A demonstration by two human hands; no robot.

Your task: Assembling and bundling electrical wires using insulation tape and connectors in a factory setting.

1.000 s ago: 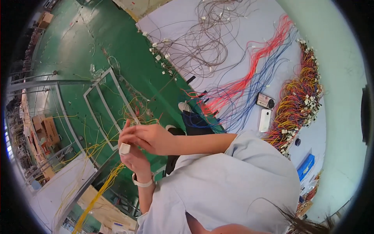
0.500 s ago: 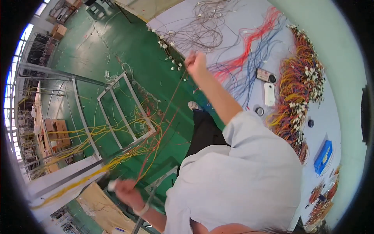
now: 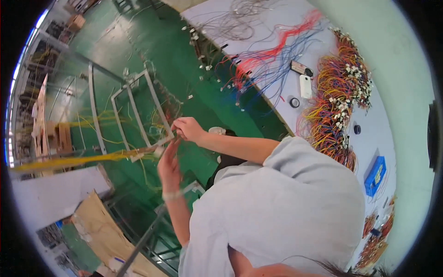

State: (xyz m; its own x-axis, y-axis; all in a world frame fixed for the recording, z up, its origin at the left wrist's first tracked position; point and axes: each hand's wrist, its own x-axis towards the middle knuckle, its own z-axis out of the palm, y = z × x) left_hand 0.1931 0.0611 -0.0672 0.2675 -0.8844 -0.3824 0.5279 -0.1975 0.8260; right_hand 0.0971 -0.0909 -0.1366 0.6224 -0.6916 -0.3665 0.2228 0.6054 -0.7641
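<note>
Yellow wire bundle [image 3: 92, 158]: just left of the left hand; long axis nearly level across the view, rising slightly to the right; 1 end toward the hands, the opposite run toward the left rim, blurred and broader there.

White block-shaped piece [image 3: 159, 151]: small, at the left hand's fingers, by the bundle's right end; joined to the wires or merely beside them — cannot tell.

Left hand [image 3: 169, 166]: blurred, fingers pointing upward toward the right hand; white band [image 3: 172, 195] around the wrist; grasping the white piece or not — cannot tell.

Right hand [image 3: 188, 129]: just above the left, fingers bent and drawn together, pointing left; contents of the pinch too small to tell.

Grey metal frame [image 3: 138, 115]: near the hands, ladder-like, tilted, above the green floor [image 3: 170, 51].

White tabletop [image 3: 378, 143], right of the hands. Bearing: red wires [image 3: 281, 44], blue wires [image 3: 277, 69], multicoloured wire harnesses [image 3: 341, 92], white phone-shaped object [image 3: 305, 86], 2 dark rolls [image 3: 357, 129], blue box [image 3: 375, 176].
</note>
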